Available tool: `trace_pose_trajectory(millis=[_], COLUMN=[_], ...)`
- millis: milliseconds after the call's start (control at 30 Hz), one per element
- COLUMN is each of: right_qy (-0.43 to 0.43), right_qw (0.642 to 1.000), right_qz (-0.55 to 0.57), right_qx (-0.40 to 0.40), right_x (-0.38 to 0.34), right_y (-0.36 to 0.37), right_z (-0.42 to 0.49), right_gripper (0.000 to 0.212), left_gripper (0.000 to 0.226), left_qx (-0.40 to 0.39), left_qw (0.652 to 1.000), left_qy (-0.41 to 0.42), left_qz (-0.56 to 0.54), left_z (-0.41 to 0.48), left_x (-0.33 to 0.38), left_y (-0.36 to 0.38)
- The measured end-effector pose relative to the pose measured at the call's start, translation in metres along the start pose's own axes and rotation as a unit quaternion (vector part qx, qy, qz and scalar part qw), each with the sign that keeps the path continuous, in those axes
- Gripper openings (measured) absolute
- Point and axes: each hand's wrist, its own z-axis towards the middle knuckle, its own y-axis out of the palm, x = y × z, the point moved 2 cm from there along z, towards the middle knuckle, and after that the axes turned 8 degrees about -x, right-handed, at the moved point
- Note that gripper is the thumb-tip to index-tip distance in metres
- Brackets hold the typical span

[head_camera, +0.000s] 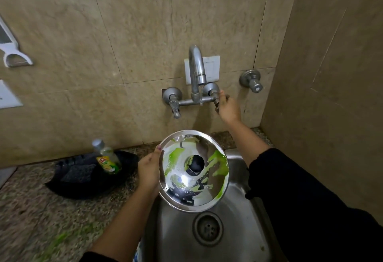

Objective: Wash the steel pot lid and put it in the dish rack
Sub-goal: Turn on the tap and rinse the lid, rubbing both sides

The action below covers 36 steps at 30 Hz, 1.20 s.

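The round steel pot lid (193, 191) has a black knob in its middle and green soap streaks across its top. My left hand (149, 169) grips its left rim and holds it tilted over the steel sink (238, 216). My right hand (227, 107) is raised to the wall and closed around the right tap handle (215, 98) of the faucet (196, 69). A thin stream of water falls from the spout, behind the lid. No dish rack is in view.
A black tray (87, 175) on the speckled counter at the left holds a dish soap bottle (107, 158) and a dark scrub pad (77, 172). The left tap handle (175, 109) and a separate wall valve (251, 80) jut out. A tiled side wall stands close on the right.
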Motion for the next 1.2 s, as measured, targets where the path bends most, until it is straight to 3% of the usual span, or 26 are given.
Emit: trace_pose_trajectory(millis=[167, 267, 367, 633, 767, 900, 967, 1033, 1100, 1200], right_qy=[-0.014, -0.116, -0.184, -0.282, -0.239, -0.288, -0.292, -0.257, -0.213, -0.274], right_qw=[0.997, 0.986, 0.930, 0.855, 0.875, 0.882, 0.863, 0.857, 0.878, 0.864], right_qz=[0.069, -0.117, -0.292, -0.381, -0.392, -0.318, -0.351, -0.397, -0.396, -0.371], right_qx=[0.020, -0.026, -0.124, -0.209, -0.152, -0.197, -0.214, -0.206, -0.163, -0.202], right_x=[0.013, 0.049, 0.073, 0.103, 0.102, 0.089, 0.103, 0.115, 0.112, 0.089], right_y=[0.003, 0.012, 0.027, 0.023, 0.020, 0.036, 0.028, 0.018, 0.014, 0.027], right_z=[-0.040, -0.090, -0.100, -0.118, -0.097, -0.106, -0.118, -0.113, -0.097, -0.082], right_gripper=[0.047, 0.043, 0.055, 0.057, 0.059, 0.053, 0.056, 0.057, 0.059, 0.058], left_gripper=[0.030, 0.032, 0.031, 0.029, 0.029, 0.028, 0.028, 0.028, 0.029, 0.033], left_qx=[-0.003, 0.004, -0.003, 0.000, -0.012, 0.009, 0.017, 0.015, 0.001, -0.031], left_qw=[1.000, 1.000, 1.000, 1.000, 1.000, 1.000, 0.999, 0.999, 1.000, 1.000], left_qy=[0.004, 0.002, -0.007, -0.020, -0.026, -0.025, -0.024, -0.022, -0.016, -0.003], left_qz=[-0.002, 0.004, 0.003, 0.000, -0.005, -0.017, -0.029, -0.030, -0.018, 0.004], left_z=[0.004, 0.011, 0.014, 0.018, 0.018, 0.026, 0.031, 0.032, 0.031, 0.031], left_x=[-0.002, -0.005, -0.008, -0.017, -0.024, -0.024, -0.023, -0.027, -0.030, -0.027], left_y=[0.000, -0.003, 0.000, -0.005, -0.002, 0.004, 0.001, -0.001, 0.002, 0.011])
